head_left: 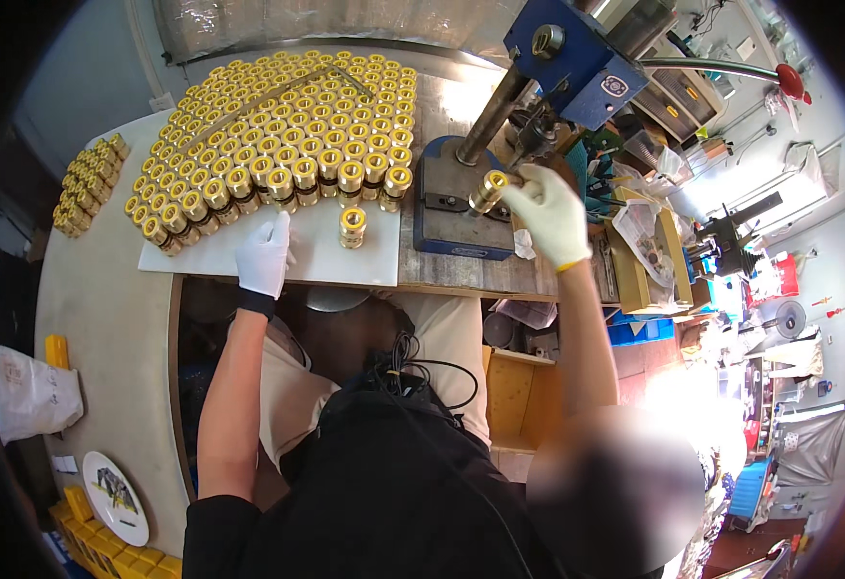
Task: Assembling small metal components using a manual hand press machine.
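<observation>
The right-hand grip (pixel 553 217), in a white glove, is clamped on one brass-coloured fitting (pixel 487 193), thumb and fingers closed at its upper right side. The fitting lies left of the hand, just beyond the fingertips, tilted with its yellow end up, over the base (pixel 439 174) of the blue press (pixel 577 82); whether its lower end touches the base I cannot tell.

The left-hand grip (pixel 263 259), also gloved in white, is over the white sheet (pixel 326 262) just beside the front row of the larger group of fittings (pixel 305 181). Its fingers point toward that row (their tips overlap it in this view), and I cannot tell whether they are apart, together or touching a fitting.

Counted: one fitting held, one single fitting (pixel 352 230) upright on the sheet, apart from the rest, and two groups, the larger on the bench (pixel 480 275) and a smaller group (pixel 90 185) farther left. Both groups are too crowded to number. Across the larger one lies a bent strip (pixel 258 103) (perhaps two pieces meeting). One lever with a red knob (pixel 789 81) extends from the press. A blurred patch hides the right upper arm.
</observation>
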### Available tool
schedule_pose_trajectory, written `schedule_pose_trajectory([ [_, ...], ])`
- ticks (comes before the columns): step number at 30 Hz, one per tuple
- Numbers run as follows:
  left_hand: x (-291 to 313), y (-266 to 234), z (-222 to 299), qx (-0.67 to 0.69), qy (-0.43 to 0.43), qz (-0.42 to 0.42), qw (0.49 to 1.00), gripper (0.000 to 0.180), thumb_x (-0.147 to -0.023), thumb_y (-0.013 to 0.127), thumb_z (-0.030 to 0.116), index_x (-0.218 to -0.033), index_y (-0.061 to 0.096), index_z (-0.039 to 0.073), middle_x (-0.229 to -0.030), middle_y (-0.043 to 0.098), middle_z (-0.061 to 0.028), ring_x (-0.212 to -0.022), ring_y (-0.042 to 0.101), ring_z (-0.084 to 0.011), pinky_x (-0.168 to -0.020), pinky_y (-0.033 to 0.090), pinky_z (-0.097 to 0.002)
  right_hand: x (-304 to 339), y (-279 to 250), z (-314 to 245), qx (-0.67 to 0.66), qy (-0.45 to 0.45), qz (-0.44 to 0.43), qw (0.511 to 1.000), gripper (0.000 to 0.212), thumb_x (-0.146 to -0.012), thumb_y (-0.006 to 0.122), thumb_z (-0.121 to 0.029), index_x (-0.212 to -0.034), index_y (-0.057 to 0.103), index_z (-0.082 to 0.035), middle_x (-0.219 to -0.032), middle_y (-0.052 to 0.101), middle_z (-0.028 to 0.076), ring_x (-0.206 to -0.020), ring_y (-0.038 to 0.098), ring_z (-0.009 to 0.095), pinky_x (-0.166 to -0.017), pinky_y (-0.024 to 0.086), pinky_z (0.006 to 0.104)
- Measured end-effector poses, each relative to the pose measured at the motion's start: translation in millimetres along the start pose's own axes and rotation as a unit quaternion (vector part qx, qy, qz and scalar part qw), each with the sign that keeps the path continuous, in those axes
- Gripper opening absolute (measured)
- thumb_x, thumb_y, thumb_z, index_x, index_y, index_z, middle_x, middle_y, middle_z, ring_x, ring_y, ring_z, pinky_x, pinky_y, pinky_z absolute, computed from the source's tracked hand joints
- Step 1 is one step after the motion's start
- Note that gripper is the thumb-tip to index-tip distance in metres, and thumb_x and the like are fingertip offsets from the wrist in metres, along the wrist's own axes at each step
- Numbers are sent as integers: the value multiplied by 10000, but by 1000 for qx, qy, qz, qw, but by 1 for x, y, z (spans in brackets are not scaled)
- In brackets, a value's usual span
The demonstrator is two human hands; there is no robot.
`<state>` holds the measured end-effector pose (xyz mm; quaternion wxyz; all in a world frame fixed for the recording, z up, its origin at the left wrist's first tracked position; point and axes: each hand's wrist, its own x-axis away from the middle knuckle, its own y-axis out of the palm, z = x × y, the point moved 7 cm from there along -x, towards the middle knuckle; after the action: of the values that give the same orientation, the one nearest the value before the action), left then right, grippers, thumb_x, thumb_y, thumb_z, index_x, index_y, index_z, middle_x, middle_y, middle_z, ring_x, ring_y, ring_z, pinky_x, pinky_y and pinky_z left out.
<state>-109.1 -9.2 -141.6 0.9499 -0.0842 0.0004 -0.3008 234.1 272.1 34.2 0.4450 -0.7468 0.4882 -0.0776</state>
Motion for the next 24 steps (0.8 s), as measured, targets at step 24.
schedule_pose_trajectory([
  [24, 0, 8, 2, 26, 55, 11, 998, 388, -1071, 678, 329, -844, 750, 23, -720, 693, -12, -592, 602, -97, -596, 476, -286, 47, 125, -82, -6, -85, -130, 988, 563, -813, 839, -458, -1196, 781, -50, -1078, 780, 192, -973, 764, 353, -885, 597, 421],
])
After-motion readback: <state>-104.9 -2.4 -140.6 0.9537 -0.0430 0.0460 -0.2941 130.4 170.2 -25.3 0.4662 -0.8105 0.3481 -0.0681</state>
